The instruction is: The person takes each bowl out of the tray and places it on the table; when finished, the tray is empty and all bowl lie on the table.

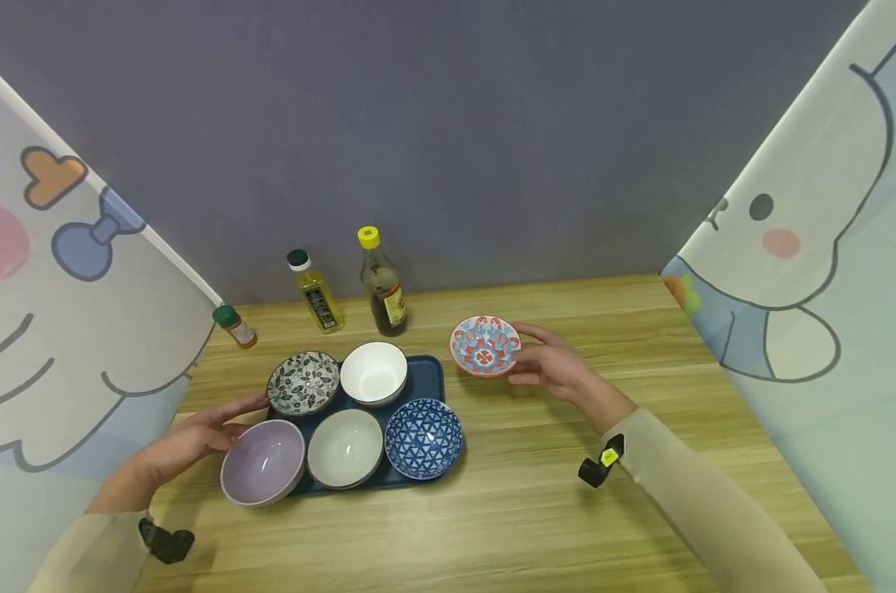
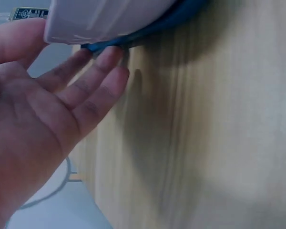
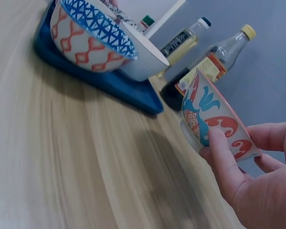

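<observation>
My right hand (image 1: pixel 550 361) holds a small bowl (image 1: pixel 485 346) with a red and blue flower pattern by its right side. In the right wrist view the bowl (image 3: pixel 214 119) is tilted above the table, thumb and fingers on its wall. At the left, my left hand (image 1: pixel 189 445) lies beside a lilac bowl (image 1: pixel 263 463) and the blue tray (image 1: pixel 431 371) under it. Its fingers (image 2: pixel 93 95) are fairly straight, with the tips close to the tray's edge; whether they touch it I cannot tell.
The tray also bears a black-and-white leaf-patterned bowl (image 1: pixel 303 384), a white bowl (image 1: pixel 374 373), a cream bowl (image 1: pixel 345 449) and a blue triangle-patterned bowl (image 1: pixel 423 439). Behind stand an oil bottle (image 1: pixel 318 298), a dark sauce bottle (image 1: pixel 385 292) and a green-capped jar (image 1: pixel 235 326).
</observation>
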A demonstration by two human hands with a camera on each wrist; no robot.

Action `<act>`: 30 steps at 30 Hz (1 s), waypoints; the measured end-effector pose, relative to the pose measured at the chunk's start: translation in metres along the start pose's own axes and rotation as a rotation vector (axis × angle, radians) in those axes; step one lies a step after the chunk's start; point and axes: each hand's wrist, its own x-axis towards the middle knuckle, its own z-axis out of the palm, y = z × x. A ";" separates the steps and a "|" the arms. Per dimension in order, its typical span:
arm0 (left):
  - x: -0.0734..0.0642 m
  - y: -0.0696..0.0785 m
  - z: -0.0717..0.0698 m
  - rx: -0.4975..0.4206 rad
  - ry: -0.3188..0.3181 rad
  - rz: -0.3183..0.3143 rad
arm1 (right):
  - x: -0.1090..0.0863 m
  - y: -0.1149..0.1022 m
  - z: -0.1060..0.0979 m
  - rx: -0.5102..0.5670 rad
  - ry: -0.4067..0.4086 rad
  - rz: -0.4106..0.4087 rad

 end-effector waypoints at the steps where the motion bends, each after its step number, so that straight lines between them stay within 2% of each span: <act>1: 0.001 0.003 0.000 0.018 0.005 -0.027 | -0.001 0.001 -0.003 0.001 0.005 -0.001; 6: 0.006 0.017 0.000 0.085 0.012 -0.129 | -0.004 0.005 -0.012 -0.007 0.020 0.004; 15: 0.014 0.030 0.001 0.207 -0.047 -0.212 | -0.006 0.013 -0.021 0.004 0.044 0.032; 20: 0.017 0.034 0.002 0.250 -0.074 -0.221 | -0.005 0.017 -0.026 0.011 0.053 0.040; 24: 0.018 0.035 0.002 0.265 -0.069 -0.228 | -0.004 0.019 -0.027 0.005 0.070 0.039; 30: 0.018 0.033 0.001 0.231 -0.062 -0.229 | -0.002 0.023 -0.030 0.002 0.076 0.043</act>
